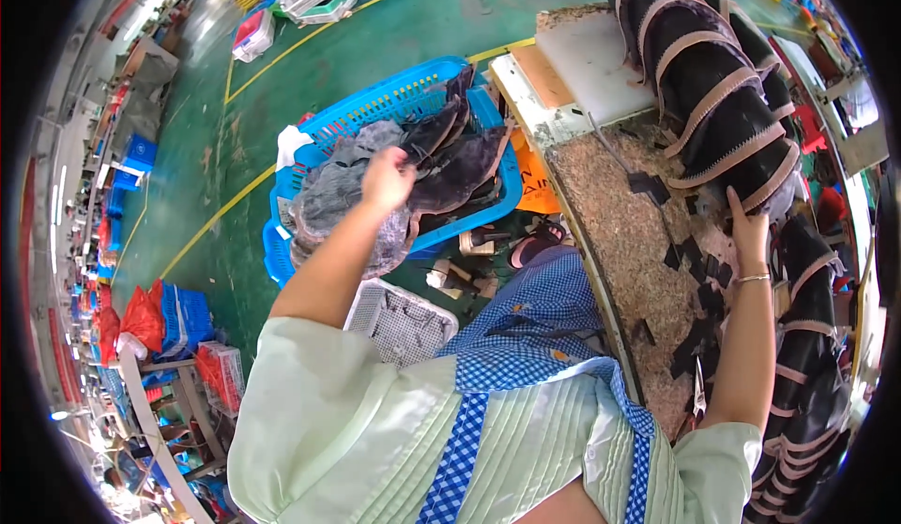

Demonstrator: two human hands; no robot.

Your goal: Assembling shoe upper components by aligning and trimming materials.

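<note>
A blue plastic basket [380, 106] on my left holds grey fur-lined pieces [343, 182] and dark ones. My left hand [388, 182] reaches over it with fingers closed, pinching the edge of a dark fur-lined piece [436, 130]. On the bench to my right lies a long overlapping row of black pieces with beige zigzag-cut edges [718, 92]. My right hand [748, 228] grips the near end of this row, one finger stretched along the black surface. Its other fingers are partly hidden by the material.
Dark scraps [690, 257] litter the speckled bench top [610, 186]. A pointed metal tool [699, 388] lies near my right forearm. Below the blue basket stands a white perforated basket [404, 322]. More black banded pieces [807, 299] hang at the right. Yellow lines mark the green floor [202, 163].
</note>
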